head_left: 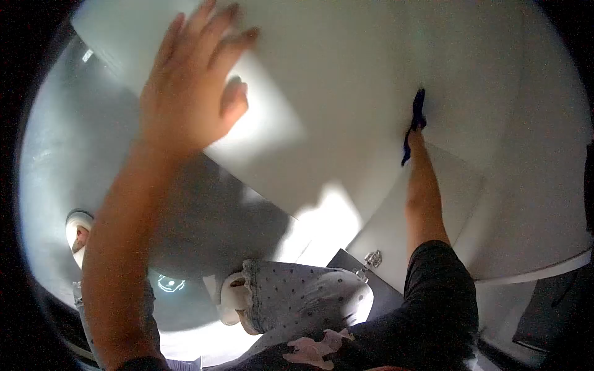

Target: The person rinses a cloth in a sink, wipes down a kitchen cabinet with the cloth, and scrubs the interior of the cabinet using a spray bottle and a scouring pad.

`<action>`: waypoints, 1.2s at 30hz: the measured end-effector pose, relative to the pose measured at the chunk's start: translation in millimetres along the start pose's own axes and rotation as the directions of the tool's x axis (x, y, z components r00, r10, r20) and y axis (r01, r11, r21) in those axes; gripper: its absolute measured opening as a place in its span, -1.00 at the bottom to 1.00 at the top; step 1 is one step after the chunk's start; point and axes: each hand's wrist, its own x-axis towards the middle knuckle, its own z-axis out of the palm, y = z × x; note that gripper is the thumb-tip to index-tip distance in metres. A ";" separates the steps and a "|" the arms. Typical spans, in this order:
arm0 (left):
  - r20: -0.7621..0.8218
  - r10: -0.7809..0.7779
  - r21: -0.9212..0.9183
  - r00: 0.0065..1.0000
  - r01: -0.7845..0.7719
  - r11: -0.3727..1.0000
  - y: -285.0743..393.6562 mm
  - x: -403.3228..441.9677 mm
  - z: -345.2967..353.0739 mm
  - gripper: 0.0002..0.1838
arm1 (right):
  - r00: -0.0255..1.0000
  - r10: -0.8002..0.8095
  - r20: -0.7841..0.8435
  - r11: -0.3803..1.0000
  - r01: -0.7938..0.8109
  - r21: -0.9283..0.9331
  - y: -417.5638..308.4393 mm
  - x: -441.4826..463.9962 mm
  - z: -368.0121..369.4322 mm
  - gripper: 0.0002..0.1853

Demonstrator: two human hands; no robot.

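Raised at the upper left, my left hand (192, 80) has its fingers spread and nothing in it; it is slightly blurred in front of a pale, smooth surface (334, 80). My right arm stretches up on the right side of the view. At its end my right hand (419, 128) is mostly hidden by a dark blue, cloth-like thing (417, 108) that lies against the pale surface. A narrow strip of it hangs below the hand. The hand is closed on this thing.
A metal fitting (372, 258) sits near the lower edge of a pale panel (427, 191). Below are my legs in dotted trousers (303, 297) and pale shoes (232, 297) on a grey, shiny floor (210, 222). A dark object (550, 309) stands at the lower right.
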 end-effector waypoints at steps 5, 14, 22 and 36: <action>0.140 -0.088 -0.010 0.986 0.090 0.996 1.7 4.3 -23.2 -0.39 | 0.983 0.178 0.048 0.971 -0.168 -0.171 26.4 -87.5 -22.9 -0.57; 0.099 -0.019 0.056 0.995 0.013 0.998 -0.1 0.6 -12.0 -0.40 | 0.792 -0.553 -0.259 0.832 0.539 -0.128 -256.2 -175.5 -67.3 -0.58; 0.050 -0.060 0.016 0.997 0.059 0.998 9.2 -6.5 17.1 -0.38 | 0.695 -0.695 -0.186 0.675 0.719 0.165 -197.5 -248.4 -53.4 -0.60; 0.148 -0.116 0.171 0.982 0.090 0.981 20.4 -8.6 18.2 -0.38 | 0.621 -0.784 -0.002 0.605 0.764 0.226 -121.0 -353.3 -50.8 -0.50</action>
